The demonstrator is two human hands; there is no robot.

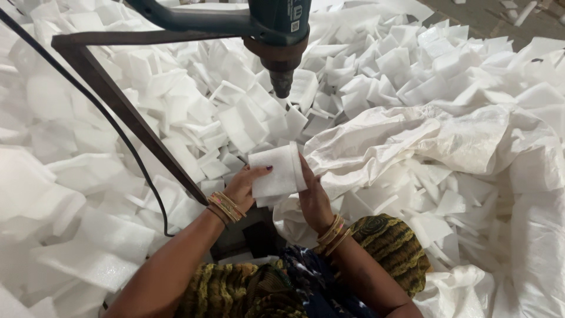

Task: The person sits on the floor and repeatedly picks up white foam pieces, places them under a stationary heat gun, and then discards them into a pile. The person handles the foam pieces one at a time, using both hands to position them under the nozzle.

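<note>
Patterned sleeves (247, 291) lie closest, with gold bangles (226, 206) at both wrists. Left hand (244, 187) and right hand (313, 197) both clasp a white foam square (275, 171), held up between them. Just beyond it, a heat gun (279, 35) points its nozzle downward on a metal arm (129, 112), above heaped foam pieces (247, 112) and a white woven sack (447, 141).

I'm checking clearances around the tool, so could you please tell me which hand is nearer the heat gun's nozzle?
Right hand, narrowly: it holds the foam piece just below and right of the nozzle. The left hand sits lower left.
</note>
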